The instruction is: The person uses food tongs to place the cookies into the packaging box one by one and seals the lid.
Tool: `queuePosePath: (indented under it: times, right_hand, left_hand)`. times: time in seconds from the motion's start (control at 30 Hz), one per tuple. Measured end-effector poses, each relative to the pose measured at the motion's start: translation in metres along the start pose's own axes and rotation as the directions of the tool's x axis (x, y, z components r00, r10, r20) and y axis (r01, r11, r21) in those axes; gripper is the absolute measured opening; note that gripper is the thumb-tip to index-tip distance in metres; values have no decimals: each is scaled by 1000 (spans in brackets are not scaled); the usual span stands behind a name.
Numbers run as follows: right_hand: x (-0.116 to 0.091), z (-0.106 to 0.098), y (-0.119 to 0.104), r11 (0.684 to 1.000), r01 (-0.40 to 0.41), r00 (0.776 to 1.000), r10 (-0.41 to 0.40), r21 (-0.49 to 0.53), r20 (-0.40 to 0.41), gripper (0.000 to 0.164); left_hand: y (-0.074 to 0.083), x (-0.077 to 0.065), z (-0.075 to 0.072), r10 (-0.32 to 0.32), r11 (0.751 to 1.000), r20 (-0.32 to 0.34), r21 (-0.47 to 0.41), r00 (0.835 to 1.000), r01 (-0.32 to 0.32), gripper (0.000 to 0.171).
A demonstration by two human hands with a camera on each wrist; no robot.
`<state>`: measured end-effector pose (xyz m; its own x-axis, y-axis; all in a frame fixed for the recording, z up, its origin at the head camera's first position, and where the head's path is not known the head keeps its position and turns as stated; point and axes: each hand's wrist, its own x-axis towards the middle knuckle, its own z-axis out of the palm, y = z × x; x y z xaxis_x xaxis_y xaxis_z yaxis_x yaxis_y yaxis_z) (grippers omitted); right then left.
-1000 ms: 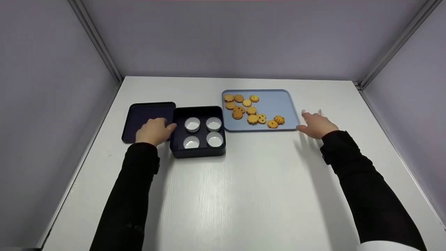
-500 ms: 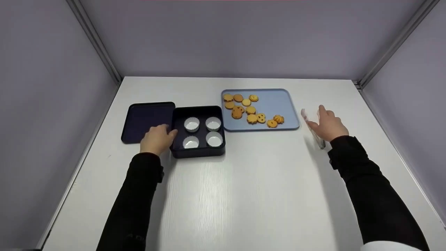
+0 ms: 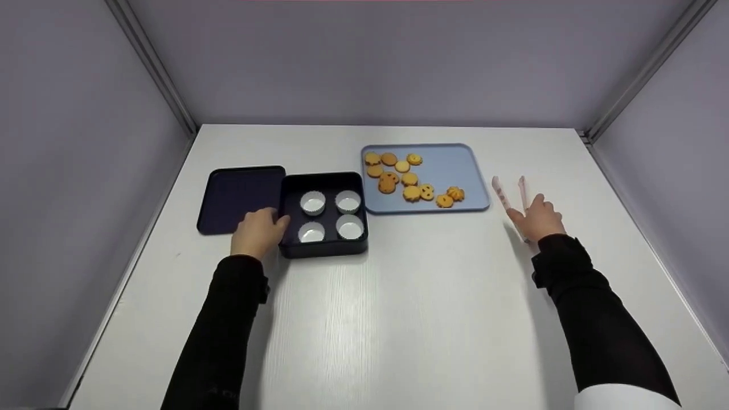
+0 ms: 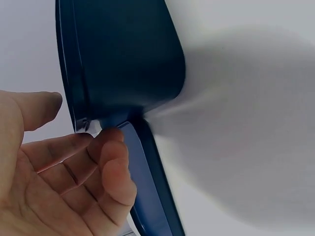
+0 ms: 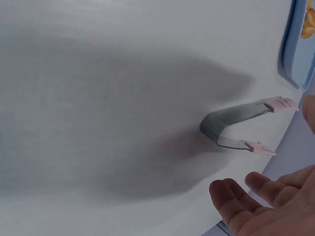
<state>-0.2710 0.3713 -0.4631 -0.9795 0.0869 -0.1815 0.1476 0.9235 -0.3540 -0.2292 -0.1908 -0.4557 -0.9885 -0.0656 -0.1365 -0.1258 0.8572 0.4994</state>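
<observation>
My left hand (image 3: 259, 232) is at the left wall of a dark navy box (image 3: 324, 248), near its front corner. In the left wrist view its fingers are loosely bent by the box's rim, with the thumb beside it. Four-sided and lidless, the box holds several white paper baking cups (image 3: 349, 226). My right hand (image 3: 538, 219) hovers over small metal tongs (image 5: 231, 117) with pink tips, which lie on the table with their arms spread. Its fingers are apart and hold nothing; part of the tongs is hidden beneath it in the head view.
Just behind the left hand lies a flat navy lid (image 3: 242, 196), against the box. A light blue tray (image 3: 450, 162) with several cookies (image 3: 412, 193) stands to the right of the box. Grey panels (image 3: 364, 68) enclose the white table (image 3: 387, 319) at the back and sides.
My right hand has drawn back from beside the tray's right edge, so more of the tongs shows. My left hand has shifted slightly toward me, along the box's left side.
</observation>
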Motion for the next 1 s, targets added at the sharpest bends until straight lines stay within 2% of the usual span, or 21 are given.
queuePosePath:
  times: [0.13, 0.43, 0.53, 0.63, 0.83, 1.0]
  right_hand:
    - [1, 11, -2, 1000, -13, 1000, 13, -10, -18, 86]
    - [7, 30, -5, 999, 16, 995, -21, -51, -101, 75]
    - [9, 32, -7, 999, 5, 995, -10, -48, -97, 74]
    - [10, 30, -9, 999, 6, 997, -10, -53, -83, 69]
    - [8, 17, -9, 1000, 12, 999, -12, -7, -47, 45]
    - [2, 3, -4, 997, 0, 999, 4, 77, -52, 52]
  left_hand:
    - [0, 1, 3, -1, 1000, 0, -4, 1000, 1, 55]
    - [1, 1, 7, -3, 1000, -26, -22, 1000, 3, 53]
    - [0, 1, 7, -4, 1000, -31, -21, 1000, 4, 51]
    - [1, 1, 8, 1, 1000, -42, -14, 999, -1, 49]
    - [1, 2, 8, 5, 1000, -59, -10, 998, -6, 44]
    - [1, 1, 8, 16, 1000, -74, -24, 997, -18, 43]
